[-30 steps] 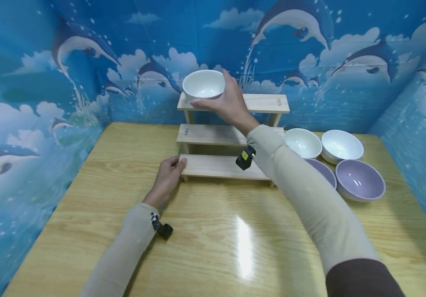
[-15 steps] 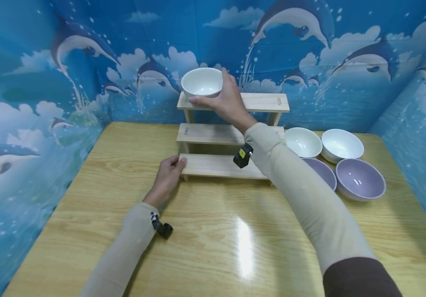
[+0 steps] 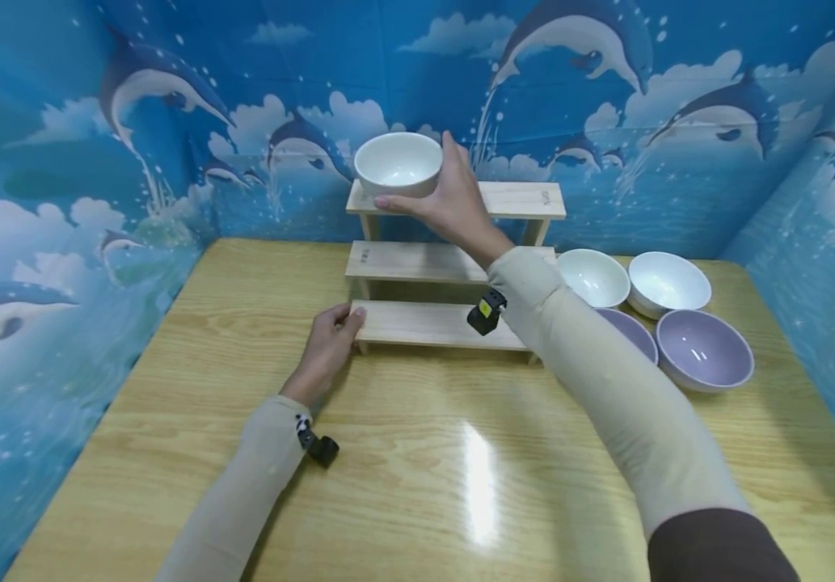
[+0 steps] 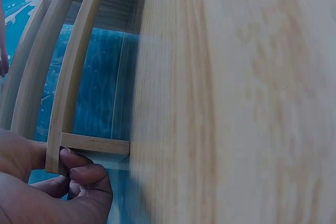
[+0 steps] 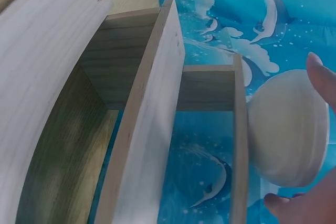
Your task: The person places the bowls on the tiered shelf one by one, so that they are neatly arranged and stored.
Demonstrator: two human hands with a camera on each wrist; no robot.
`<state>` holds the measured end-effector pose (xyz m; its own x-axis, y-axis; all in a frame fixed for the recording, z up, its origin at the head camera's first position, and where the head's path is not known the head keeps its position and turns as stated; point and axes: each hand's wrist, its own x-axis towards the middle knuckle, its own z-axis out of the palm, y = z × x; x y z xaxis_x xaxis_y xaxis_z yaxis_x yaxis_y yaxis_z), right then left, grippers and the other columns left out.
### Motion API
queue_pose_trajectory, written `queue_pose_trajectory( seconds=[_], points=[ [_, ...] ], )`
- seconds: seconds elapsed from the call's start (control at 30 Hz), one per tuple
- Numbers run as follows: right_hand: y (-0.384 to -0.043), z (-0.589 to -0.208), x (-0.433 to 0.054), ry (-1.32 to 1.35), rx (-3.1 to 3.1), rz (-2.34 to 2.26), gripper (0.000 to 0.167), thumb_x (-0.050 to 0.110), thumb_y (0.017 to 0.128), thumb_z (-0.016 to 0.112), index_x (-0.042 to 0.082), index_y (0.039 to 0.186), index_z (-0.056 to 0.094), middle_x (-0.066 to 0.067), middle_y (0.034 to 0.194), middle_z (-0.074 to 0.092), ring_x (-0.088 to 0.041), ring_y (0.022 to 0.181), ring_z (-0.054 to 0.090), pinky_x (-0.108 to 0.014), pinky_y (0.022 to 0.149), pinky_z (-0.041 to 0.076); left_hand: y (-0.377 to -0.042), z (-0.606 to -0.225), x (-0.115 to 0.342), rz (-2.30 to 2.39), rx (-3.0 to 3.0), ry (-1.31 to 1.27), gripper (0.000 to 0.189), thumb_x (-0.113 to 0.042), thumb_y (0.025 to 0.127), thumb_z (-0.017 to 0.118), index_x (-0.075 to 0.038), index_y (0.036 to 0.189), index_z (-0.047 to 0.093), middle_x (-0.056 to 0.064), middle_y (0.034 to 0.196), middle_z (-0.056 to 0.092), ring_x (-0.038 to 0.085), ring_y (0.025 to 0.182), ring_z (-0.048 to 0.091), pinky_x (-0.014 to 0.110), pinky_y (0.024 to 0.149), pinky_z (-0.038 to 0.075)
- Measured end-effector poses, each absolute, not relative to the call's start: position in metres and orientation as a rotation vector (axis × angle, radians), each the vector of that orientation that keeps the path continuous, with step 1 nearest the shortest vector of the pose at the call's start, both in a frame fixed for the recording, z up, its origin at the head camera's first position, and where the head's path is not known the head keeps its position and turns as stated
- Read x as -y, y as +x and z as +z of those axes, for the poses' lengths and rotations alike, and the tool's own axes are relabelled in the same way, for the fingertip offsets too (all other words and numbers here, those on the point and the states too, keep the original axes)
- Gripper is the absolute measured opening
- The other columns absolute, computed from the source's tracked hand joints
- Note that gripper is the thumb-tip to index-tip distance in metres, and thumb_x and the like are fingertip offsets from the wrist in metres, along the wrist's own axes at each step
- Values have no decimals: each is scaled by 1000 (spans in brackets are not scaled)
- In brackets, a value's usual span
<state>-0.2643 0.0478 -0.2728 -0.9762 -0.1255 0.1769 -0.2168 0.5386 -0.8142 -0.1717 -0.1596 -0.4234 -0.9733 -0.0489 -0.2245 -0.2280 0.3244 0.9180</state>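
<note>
Our right hand point(image 3: 457, 198) curved wide round a white bowl point(image 3: 398, 164), upright at the top tier point(image 3: 522, 200) of the wooden rack point(image 3: 410, 263), our left hand point(image 3: 326, 349) lower and leftward, pinching the bottom tier point(image 3: 420, 325) by its end, two pale bowls point(image 3: 668, 283) and two purple bowls point(image 3: 704, 349) right of both hands.

An upright white bowl point(image 3: 398, 166) tops the wooden rack point(image 3: 411, 262).
</note>
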Motion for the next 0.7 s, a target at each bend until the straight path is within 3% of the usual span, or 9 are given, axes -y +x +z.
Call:
queue_pose_trajectory(
  seconds=[0.37,0.7],
  points=[
    [-244,-267,-63,320,2687,1341,130,58,71,88,14,164,7,-3,169,9,-18,154,10,-46,122,21,-171,-422,160,1726,-2400,-268,59,-36,108,48,-2,154,37,15,130,52,26,110,55,38,95,49],
    [-216,-266,-84,329,2687,1290,127,57,71,88,18,164,10,-2,169,11,-19,154,10,-49,121,21,-171,-422,159,1722,-2410,-270,56,-36,108,48,-3,153,41,14,127,53,23,102,56,36,89,50]
  ],
)
